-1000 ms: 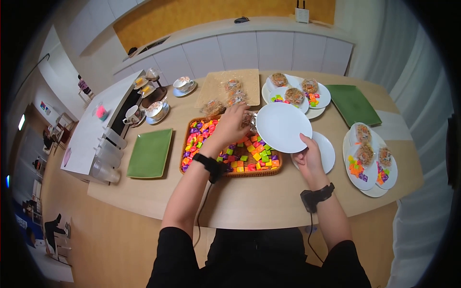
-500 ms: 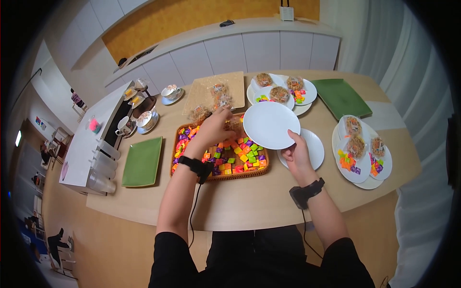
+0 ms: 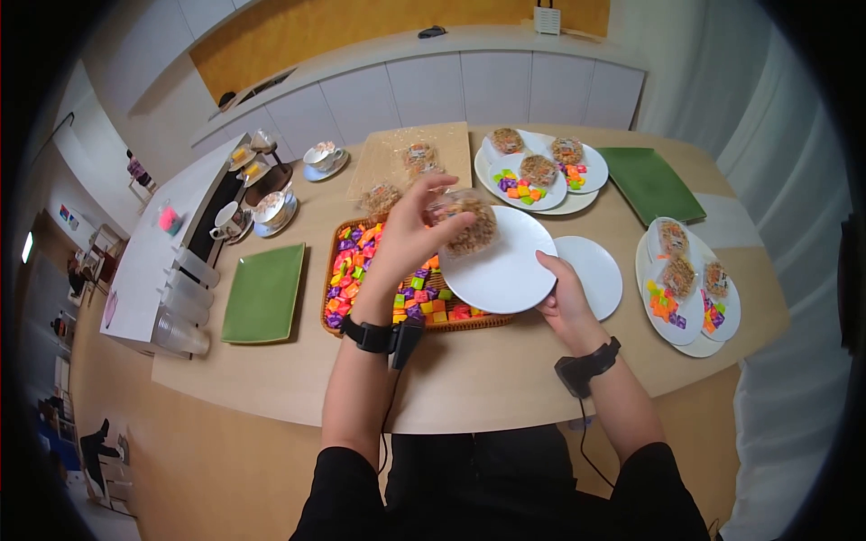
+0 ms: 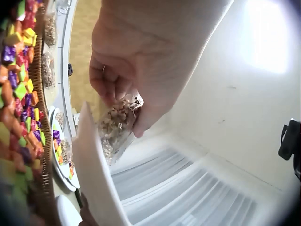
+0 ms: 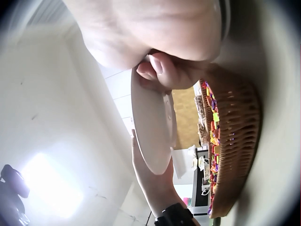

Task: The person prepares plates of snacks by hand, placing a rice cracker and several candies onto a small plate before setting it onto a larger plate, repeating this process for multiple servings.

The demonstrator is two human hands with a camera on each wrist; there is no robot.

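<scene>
My left hand [image 3: 417, 233] pinches a round, crumbly-looking snack cake [image 3: 473, 233] in a clear wrapper. The cake overlaps the far left part of a small white plate [image 3: 510, 275]. That plate is gripped at its right edge by my right hand [image 3: 570, 305], thumb on top and, in the right wrist view, curled fingers [image 5: 167, 70] underneath. Below and left of the plate lies a brown wicker basket [image 3: 492, 322] of brightly wrapped candies [image 3: 354, 270]. In the left wrist view, thumb and fingers close on the wrapped cake [image 4: 117, 120] beside the plate's rim [image 4: 89, 150].
Another white plate [image 3: 595, 279] lies just right. Two large plates [image 3: 577, 206] [image 3: 693, 350] bear smaller plates with cakes and candies. Green trays [image 3: 263, 293] [image 3: 636, 176] flank the table. More wrapped cakes lie by a tan board [image 3: 451, 144]; cups [image 3: 271, 212] and clear plastic cups [image 3: 185, 329] stand left.
My left hand has lifted the wrapped cake from the basket's far side and brought it right, over the plate. My right hand keeps holding the plate, now slightly lower and nearer.
</scene>
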